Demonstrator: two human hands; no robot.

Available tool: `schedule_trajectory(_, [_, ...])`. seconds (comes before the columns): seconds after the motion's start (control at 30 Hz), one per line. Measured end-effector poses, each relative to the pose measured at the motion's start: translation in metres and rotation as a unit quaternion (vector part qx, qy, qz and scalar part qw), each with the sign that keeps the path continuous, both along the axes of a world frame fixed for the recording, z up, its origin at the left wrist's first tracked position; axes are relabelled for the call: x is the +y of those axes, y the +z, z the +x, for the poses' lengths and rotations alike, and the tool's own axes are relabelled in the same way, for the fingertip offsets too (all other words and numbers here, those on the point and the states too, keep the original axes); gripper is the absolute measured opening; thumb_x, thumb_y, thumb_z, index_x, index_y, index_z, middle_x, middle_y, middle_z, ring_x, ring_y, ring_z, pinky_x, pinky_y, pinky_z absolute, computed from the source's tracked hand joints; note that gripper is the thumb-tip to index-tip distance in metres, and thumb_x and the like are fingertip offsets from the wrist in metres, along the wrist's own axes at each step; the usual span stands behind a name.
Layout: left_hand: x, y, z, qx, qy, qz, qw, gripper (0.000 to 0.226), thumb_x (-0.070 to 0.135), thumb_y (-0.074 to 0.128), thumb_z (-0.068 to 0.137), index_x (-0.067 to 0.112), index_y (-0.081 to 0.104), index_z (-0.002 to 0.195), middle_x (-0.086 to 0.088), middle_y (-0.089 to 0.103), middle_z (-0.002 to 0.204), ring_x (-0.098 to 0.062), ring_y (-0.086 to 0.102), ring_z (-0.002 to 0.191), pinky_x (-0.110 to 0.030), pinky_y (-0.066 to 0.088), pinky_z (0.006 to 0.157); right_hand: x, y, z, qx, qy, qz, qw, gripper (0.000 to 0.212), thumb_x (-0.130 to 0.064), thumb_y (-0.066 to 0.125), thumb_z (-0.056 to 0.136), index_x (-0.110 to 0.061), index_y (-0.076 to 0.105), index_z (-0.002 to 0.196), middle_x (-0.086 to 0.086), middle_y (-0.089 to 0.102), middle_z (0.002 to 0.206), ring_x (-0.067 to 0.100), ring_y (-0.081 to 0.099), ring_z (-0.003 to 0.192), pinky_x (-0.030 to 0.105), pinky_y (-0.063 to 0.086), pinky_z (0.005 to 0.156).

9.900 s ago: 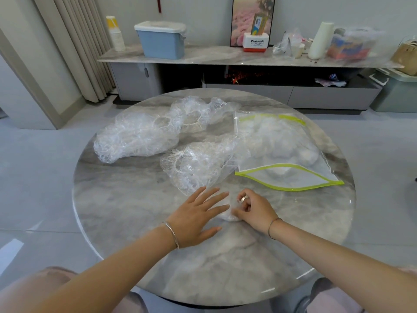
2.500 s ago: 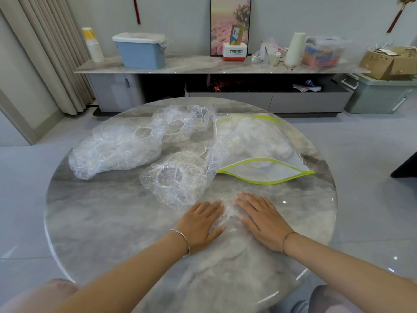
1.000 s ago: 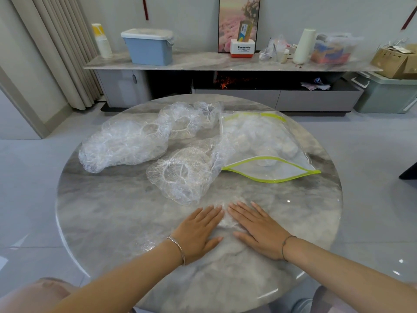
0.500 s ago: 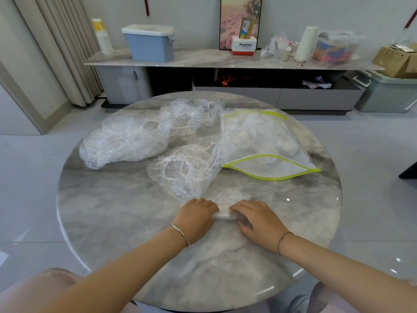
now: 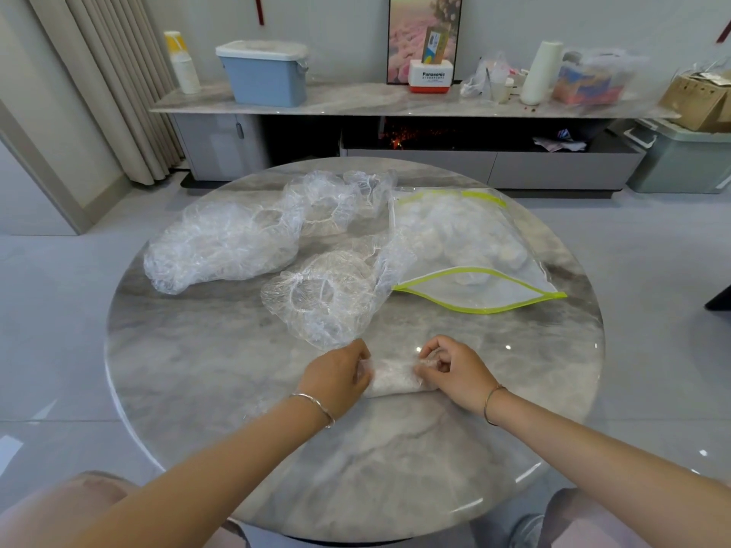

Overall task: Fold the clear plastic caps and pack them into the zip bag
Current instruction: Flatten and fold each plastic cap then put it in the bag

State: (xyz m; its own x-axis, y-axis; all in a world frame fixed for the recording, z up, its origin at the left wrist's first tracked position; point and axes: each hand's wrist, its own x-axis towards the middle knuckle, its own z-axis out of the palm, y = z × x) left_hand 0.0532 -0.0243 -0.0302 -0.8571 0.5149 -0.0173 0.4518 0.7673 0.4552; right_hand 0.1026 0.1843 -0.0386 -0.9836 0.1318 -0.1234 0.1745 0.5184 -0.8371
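Both hands curled in: my left hand (image 5: 336,375) and right hand (image 5: 455,369) each pinch an end of the folded clear plastic cap (image 5: 395,380), low on the marble table (image 5: 205,361). The zip bag (image 5: 482,294) gapes beyond, beside the loose caps (image 5: 316,298).

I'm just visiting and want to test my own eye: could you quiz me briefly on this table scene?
1. True or false: the zip bag lies with its mouth shut.
2. What do the left hand and right hand grip? A) a folded cap B) the bag C) a cup
3. Fill in: the loose caps lie on the round ___.
Key: 1 false; 2 A; 3 table.
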Motion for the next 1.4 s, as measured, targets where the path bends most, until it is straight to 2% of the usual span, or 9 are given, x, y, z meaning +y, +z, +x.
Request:
schedule_trajectory(0.1, [0.000, -0.004, 0.004, 0.186, -0.114, -0.002, 0.976, 0.040, 0.036, 0.044, 0.091, 0.018, 0.049, 0.127, 0.002, 0.054, 0.124, -0.018, 0.053, 0.110, -0.025, 0.038, 0.090, 0.001, 0.000, -0.004, -0.013, -0.009, 0.000, 1.000, 0.021, -0.014, 0.074, 0.079, -0.019, 0.055, 0.081, -0.012, 0.040, 0.042, 0.003, 0.037, 0.044, 0.018, 0.032, 0.051])
schedule_trajectory(0.17, [0.000, -0.010, 0.004, 0.218, -0.215, -0.013, 0.952, 0.046, 0.042, 0.038, 0.092, 0.019, 0.050, 0.130, 0.001, 0.052, 0.133, -0.018, 0.048, 0.121, -0.030, 0.033, 0.101, 0.000, -0.001, -0.006, -0.020, -0.013, 0.002, 1.000, 0.021, -0.015, 0.074, 0.078, -0.018, 0.055, 0.083, -0.010, 0.040, 0.045, 0.005, 0.036, 0.046, 0.020, 0.032, 0.051])
schedule_trajectory(0.33, [-0.007, -0.023, 0.004, 0.183, -0.255, -0.099, 0.944, 0.061, 0.048, 0.010, 0.099, 0.022, 0.057, 0.127, 0.004, 0.058, 0.131, -0.016, 0.056, 0.118, -0.034, 0.045, 0.098, 0.000, -0.002, -0.008, -0.018, -0.031, 0.017, 0.999, 0.020, -0.018, 0.073, 0.079, -0.019, 0.054, 0.083, -0.008, 0.048, 0.052, 0.010, 0.044, 0.053, 0.023, 0.038, 0.055])
schedule_trajectory(0.43, [-0.009, -0.020, 0.005, 0.170, -0.240, -0.078, 0.953, 0.059, 0.050, 0.015, 0.098, 0.021, 0.059, 0.125, 0.004, 0.060, 0.128, -0.014, 0.061, 0.109, -0.028, 0.049, 0.091, 0.004, 0.002, -0.004, 0.042, -0.043, 0.093, 0.994, 0.018, -0.025, 0.070, 0.081, -0.021, 0.055, 0.089, -0.008, 0.055, 0.075, 0.003, 0.048, 0.062, 0.021, 0.040, 0.062])
schedule_trajectory(0.6, [-0.007, -0.018, 0.003, 0.165, -0.199, -0.050, 0.965, 0.053, 0.050, 0.037, 0.088, 0.016, 0.059, 0.122, 0.002, 0.063, 0.118, -0.016, 0.062, 0.098, -0.023, 0.045, 0.085, -0.005, 0.008, 0.008, 0.280, 0.108, 0.316, 0.900, 0.021, -0.029, 0.054, 0.081, -0.021, 0.060, 0.100, -0.007, 0.054, 0.102, 0.008, 0.050, 0.089, 0.021, 0.037, 0.074])
schedule_trajectory(0.73, [-0.005, -0.009, 0.000, 0.115, -0.191, -0.068, 0.973, 0.069, 0.054, 0.028, 0.080, 0.014, 0.051, 0.131, -0.003, 0.056, 0.118, -0.023, 0.051, 0.106, -0.032, 0.038, 0.093, -0.010, 0.000, 0.012, 0.309, 0.211, 0.387, 0.843, 0.033, -0.025, 0.051, 0.075, -0.022, 0.062, 0.107, -0.003, 0.057, 0.108, 0.013, 0.048, 0.095, 0.026, 0.032, 0.079])
schedule_trajectory(1.03, [-0.012, -0.006, 0.001, 0.068, -0.202, -0.094, 0.972, 0.090, 0.051, 0.017, 0.059, 0.023, 0.032, 0.143, 0.007, 0.030, 0.148, -0.017, 0.020, 0.137, -0.021, 0.002, 0.111, -0.014, -0.006, 0.006, 0.195, 0.208, 0.357, 0.889, 0.040, -0.025, 0.042, 0.075, -0.020, 0.064, 0.108, -0.007, 0.058, 0.093, 0.008, 0.042, 0.089, 0.019, 0.029, 0.076])
schedule_trajectory(1.23, [-0.010, -0.010, -0.003, 0.069, -0.168, -0.053, 0.982, 0.069, 0.044, 0.033, 0.075, 0.022, 0.038, 0.140, 0.006, 0.042, 0.137, -0.017, 0.028, 0.130, -0.023, 0.013, 0.110, -0.015, -0.006, -0.001, 0.177, 0.194, 0.333, 0.906, 0.029, -0.024, 0.048, 0.079, -0.015, 0.067, 0.099, -0.004, 0.056, 0.096, 0.014, 0.049, 0.089, 0.029, 0.041, 0.079])
schedule_trajectory(1.4, [-0.002, -0.014, -0.003, 0.042, -0.135, 0.031, 0.989, 0.043, 0.050, 0.048, 0.081, 0.015, 0.062, 0.100, 0.001, 0.061, 0.098, -0.018, 0.051, 0.097, -0.028, 0.038, 0.089, -0.019, 0.004, 0.000, 0.105, 0.140, 0.193, 0.966, 0.015, -0.031, 0.044, 0.086, -0.022, 0.050, 0.075, -0.002, 0.054, 0.071, 0.013, 0.047, 0.068, 0.035, 0.043, 0.070])
